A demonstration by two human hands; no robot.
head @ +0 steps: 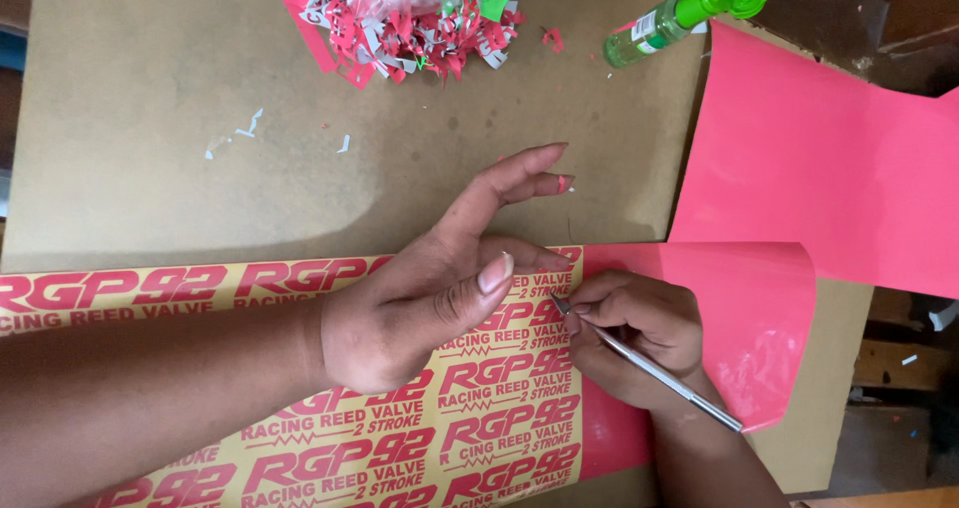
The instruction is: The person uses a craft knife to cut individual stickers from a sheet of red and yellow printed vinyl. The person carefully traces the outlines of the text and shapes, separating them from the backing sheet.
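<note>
Nearby, paper scraps [400,18], green bottle [679,18].

So the vinyl sticker sheet [499,408] is lying flat across the bench, yellow backing with rows of repeated red lettering cut into it. Toward its right end it's still solid red film, glossy, and that end curls up off the bench in a loose flap. The weeding knife [649,366] is a thin silver metal handle, tilted, its fine tip resting on the sheet right where the yellow part meets the red. A tiny red scrap [564,182] is stuck to a fingertip above the sheet.
</note>
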